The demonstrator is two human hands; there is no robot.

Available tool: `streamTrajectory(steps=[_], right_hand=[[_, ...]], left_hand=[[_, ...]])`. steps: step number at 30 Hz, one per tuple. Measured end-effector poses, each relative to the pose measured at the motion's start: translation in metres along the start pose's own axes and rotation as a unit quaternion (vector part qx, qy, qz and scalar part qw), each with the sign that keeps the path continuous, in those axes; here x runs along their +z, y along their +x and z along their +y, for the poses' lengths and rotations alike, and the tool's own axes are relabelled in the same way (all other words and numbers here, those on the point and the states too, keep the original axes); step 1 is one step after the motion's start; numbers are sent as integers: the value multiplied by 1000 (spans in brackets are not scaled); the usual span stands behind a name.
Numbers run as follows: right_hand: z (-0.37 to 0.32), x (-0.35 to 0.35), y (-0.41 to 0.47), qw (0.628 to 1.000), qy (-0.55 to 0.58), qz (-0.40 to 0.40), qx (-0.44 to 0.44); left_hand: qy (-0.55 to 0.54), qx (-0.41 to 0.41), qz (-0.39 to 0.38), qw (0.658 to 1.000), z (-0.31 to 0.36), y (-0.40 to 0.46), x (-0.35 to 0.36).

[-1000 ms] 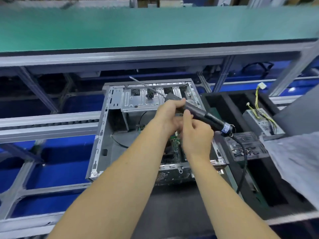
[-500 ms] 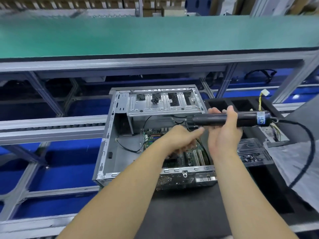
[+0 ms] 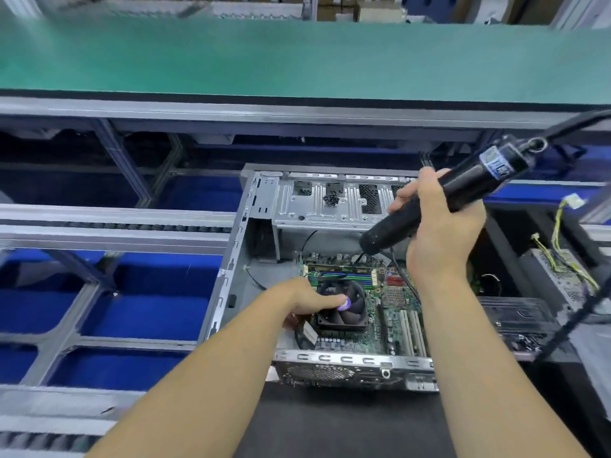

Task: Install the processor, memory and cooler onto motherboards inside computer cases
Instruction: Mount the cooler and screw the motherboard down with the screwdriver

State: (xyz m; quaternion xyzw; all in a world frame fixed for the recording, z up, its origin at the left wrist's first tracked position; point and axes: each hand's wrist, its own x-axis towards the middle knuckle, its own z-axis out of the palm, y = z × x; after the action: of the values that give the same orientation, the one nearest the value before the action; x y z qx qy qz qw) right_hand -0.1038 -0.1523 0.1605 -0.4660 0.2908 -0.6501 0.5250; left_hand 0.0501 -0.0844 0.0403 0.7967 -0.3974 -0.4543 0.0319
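An open grey computer case (image 3: pixel 238 259) lies in front of me with a green motherboard (image 3: pixel 393 312) inside. A black fan cooler (image 3: pixel 350 312) sits on the board, and memory sticks (image 3: pixel 347 276) stand just behind it. My left hand (image 3: pixel 304 302) rests on the cooler's left side, fingers reaching over its top. My right hand (image 3: pixel 439 236) grips a black electric screwdriver (image 3: pixel 463 193), tilted with its tip down toward the board behind the cooler. Its bit is hard to see.
A cable (image 3: pixel 575 322) runs from the screwdriver's rear down the right side. A power supply with yellow wires (image 3: pixel 562 276) lies in a black tray at right. A green conveyor belt (image 3: pixel 297 57) runs behind; metal rails and blue bins (image 3: pixel 132 312) lie to the left.
My right hand has swung the screwdriver from level to tip-down over the board. My left hand let go of its front end and dropped onto the cooler.
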Motion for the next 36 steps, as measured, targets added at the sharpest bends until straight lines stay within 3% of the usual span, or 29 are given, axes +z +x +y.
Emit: streamTrajectory(steps=[2, 4, 10, 15, 23, 27, 29, 36], right_hand=[[0, 3, 2, 1000, -10, -15, -11], [2, 5, 5, 1000, -14, -16, -11], [6, 5, 15, 1000, -13, -10, -11], [5, 1, 20, 1000, 6, 0, -15], [10, -3, 24, 999, 44, -7, -6], [17, -1, 21, 999, 37, -4, 5], [20, -1, 20, 999, 42, 3, 13], [16, 2, 20, 999, 48, 2, 19]], left_hand=[[-8, 19, 34, 999, -3, 5, 4], [-87, 31, 79, 993, -6, 11, 4], [-251, 92, 236, 934, -9, 28, -15], [-192, 80, 281, 937, -13, 46, -19], [-233, 57, 209, 948, -13, 59, -9], [-118, 31, 226, 966, -8, 52, -13], [-116, 15, 240, 964, -7, 46, -12], [-190, 6, 8, 982, -6, 6, -12]])
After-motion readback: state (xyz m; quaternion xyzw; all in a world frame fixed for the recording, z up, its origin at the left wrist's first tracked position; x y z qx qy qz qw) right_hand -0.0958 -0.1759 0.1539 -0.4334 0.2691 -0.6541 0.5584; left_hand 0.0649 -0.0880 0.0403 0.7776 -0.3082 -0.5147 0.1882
